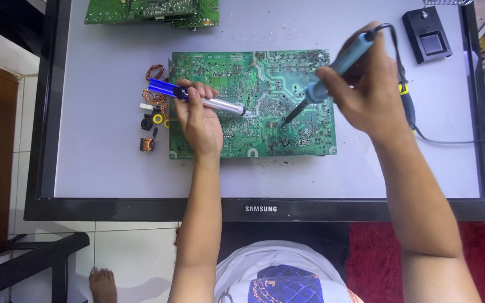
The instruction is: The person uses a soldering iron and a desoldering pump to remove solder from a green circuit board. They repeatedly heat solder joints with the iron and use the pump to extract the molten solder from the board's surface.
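A green circuit board (287, 78) lies solder side up on a flat screen laid face up (102, 163). My left hand (198, 119) grips a blue and silver desoldering pump (161, 88), its white tip resting on the board near the middle. My right hand (361, 90) holds a grey-blue soldering iron (332, 70), tilted, with its dark tip touching the board just right of the pump's tip. The iron's black cord (450, 140) trails off to the right.
Loose coils and small removed parts (151, 120) lie left of the board. More green boards (152, 11) are stacked at the top edge. A black stand (428, 36) sits at top right, a red rug (377, 247) below.
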